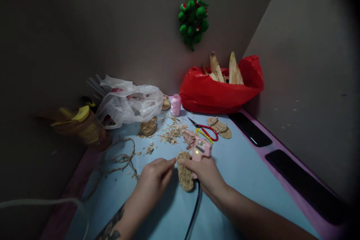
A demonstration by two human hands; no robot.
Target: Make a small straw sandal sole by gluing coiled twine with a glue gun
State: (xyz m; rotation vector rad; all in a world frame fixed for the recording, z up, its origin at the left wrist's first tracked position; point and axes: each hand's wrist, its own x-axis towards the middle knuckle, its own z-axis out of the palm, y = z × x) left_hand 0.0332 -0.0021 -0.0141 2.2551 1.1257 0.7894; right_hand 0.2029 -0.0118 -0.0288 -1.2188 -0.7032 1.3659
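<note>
A flat oval sole of coiled straw braid [185, 178] is upright in front of me, over the blue tabletop. My right hand [209, 174] is closed around the handle of a pink glue gun [201, 147] with a small lit light, and its thumb presses on the sole's face. At the sole's upper left edge, my left hand [157, 174] pinches with thumb and index finger. A loose braided straw cord [132, 153] runs from the left and vanishes behind that hand. What lies between the left fingertips is mostly hidden.
Red- and yellow-handled scissors [208, 131], a straw sandal [219, 127], straw scraps [173, 133], a coiled braid roll [148, 126] and a pink thread spool [176, 105] lie beyond. Behind stand a red bag [216, 93] of husks and a white plastic bag [135, 101]. A black cable [194, 210] trails nearby.
</note>
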